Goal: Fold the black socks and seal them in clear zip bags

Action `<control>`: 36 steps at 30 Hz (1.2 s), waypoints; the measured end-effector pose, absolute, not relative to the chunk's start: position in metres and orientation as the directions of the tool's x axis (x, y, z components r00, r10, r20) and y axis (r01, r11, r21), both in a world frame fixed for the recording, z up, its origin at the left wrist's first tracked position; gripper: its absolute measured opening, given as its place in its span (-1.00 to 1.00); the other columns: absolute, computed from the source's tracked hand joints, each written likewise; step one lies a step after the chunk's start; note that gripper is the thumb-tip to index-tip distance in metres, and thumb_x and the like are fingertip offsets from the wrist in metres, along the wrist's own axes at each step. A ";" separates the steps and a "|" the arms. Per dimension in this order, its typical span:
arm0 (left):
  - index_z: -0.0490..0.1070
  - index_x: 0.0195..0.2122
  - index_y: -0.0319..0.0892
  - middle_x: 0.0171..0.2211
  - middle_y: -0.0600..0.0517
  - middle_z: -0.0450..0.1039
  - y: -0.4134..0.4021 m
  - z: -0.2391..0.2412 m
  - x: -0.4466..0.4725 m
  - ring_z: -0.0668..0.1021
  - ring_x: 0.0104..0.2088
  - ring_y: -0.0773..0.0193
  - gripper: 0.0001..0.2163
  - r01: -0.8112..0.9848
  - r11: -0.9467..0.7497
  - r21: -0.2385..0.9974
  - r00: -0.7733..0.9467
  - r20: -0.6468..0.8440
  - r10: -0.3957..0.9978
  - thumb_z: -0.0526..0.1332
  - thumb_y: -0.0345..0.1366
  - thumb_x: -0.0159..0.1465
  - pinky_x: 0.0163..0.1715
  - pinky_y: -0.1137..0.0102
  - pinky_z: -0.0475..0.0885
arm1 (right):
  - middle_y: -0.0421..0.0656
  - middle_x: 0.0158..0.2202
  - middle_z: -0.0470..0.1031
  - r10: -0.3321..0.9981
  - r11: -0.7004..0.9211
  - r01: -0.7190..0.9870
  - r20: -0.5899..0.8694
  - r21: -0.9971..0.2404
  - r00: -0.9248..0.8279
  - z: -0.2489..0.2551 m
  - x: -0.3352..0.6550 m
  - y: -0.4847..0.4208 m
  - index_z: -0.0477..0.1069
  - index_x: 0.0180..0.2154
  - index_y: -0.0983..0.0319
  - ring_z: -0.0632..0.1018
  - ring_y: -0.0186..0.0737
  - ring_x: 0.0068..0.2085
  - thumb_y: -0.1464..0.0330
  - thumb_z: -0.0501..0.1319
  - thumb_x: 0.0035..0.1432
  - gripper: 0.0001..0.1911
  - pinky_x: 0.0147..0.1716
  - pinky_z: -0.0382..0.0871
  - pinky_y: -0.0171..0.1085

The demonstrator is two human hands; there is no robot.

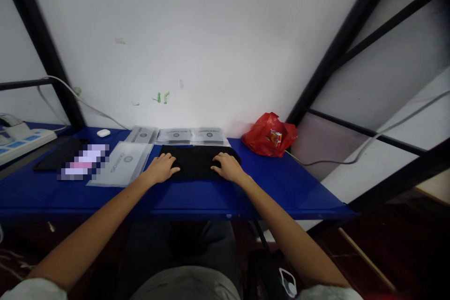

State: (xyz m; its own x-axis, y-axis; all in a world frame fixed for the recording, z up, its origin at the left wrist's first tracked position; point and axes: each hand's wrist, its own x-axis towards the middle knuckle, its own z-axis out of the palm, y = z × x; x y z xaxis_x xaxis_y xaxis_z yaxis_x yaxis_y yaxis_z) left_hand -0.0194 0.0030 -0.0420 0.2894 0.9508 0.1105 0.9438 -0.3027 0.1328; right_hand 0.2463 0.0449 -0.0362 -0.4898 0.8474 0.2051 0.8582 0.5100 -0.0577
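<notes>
A folded piece of black cloth lies flat on the blue table in front of me. On its left end rests my left hand, fingers stretched out over the fabric. My right hand lies the same way on the right end, thumb pointing inward. Neither hand grips anything. Just left of the cloth is a translucent plastic bag with printed lettering. Behind the cloth, more such bags lie in a row along the wall, among them a flat printed bag.
A red plastic bag sits at the back right. To the left are a white earbud case, a blurred-out item, a dark flat object and a power strip. Black metal posts frame the blue table.
</notes>
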 end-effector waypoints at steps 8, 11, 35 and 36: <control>0.40 -0.27 -0.17 -0.20 -0.07 0.47 0.011 -0.024 -0.025 0.49 -0.17 0.11 -0.81 0.913 -0.296 0.281 0.273 0.118 0.955 0.17 -0.22 0.13 -0.21 0.33 0.32 | -0.16 -0.34 0.45 0.831 0.553 0.813 0.183 -0.182 -0.525 -0.023 0.250 0.048 0.40 -0.46 0.23 0.45 -0.27 -0.31 0.43 0.23 0.02 -0.96 -0.31 0.24 -0.34; 0.37 -0.32 -0.14 -0.25 -0.01 0.48 0.003 -0.016 -0.027 0.49 -0.23 0.17 -0.87 0.868 -0.340 0.362 0.289 0.188 0.939 0.15 -0.24 0.14 -0.25 0.36 0.32 | -0.18 -0.36 0.46 0.821 0.571 0.780 0.195 -0.257 -0.537 -0.020 0.253 0.042 0.39 -0.34 0.24 0.45 -0.30 -0.35 0.42 0.20 0.04 -0.93 -0.34 0.26 -0.35; 0.30 -0.01 -0.16 -0.06 -0.08 0.44 -0.032 -0.011 -0.031 0.47 -0.04 0.14 -0.57 0.736 -0.314 0.600 0.272 0.163 0.948 0.00 0.02 0.23 -0.07 0.30 0.34 | 0.01 -0.16 0.50 0.882 0.451 0.837 0.296 -0.309 -0.366 -0.004 0.269 -0.006 0.38 -0.18 0.25 0.50 -0.09 -0.15 0.15 0.04 0.21 -0.66 -0.13 0.30 -0.16; 0.26 0.05 -0.19 0.07 -0.13 0.35 -0.027 -0.021 -0.025 0.36 0.09 0.08 -0.52 0.807 -0.322 0.495 0.251 0.206 0.946 0.00 0.02 0.24 0.03 0.25 0.26 | 0.08 -0.02 0.43 0.886 0.407 0.882 0.335 -0.235 -0.320 -0.013 0.269 0.002 0.35 -0.08 0.28 0.45 -0.02 -0.03 0.16 0.04 0.21 -0.61 -0.03 0.24 -0.11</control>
State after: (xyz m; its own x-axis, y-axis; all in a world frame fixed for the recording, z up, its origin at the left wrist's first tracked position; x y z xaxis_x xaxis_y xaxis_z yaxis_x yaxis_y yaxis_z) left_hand -0.0247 -0.0273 -0.0210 0.2506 0.9458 0.2063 0.8069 -0.3219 0.4953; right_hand 0.2689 0.0015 -0.0133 -0.3197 0.8861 0.3355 0.8823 0.4075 -0.2355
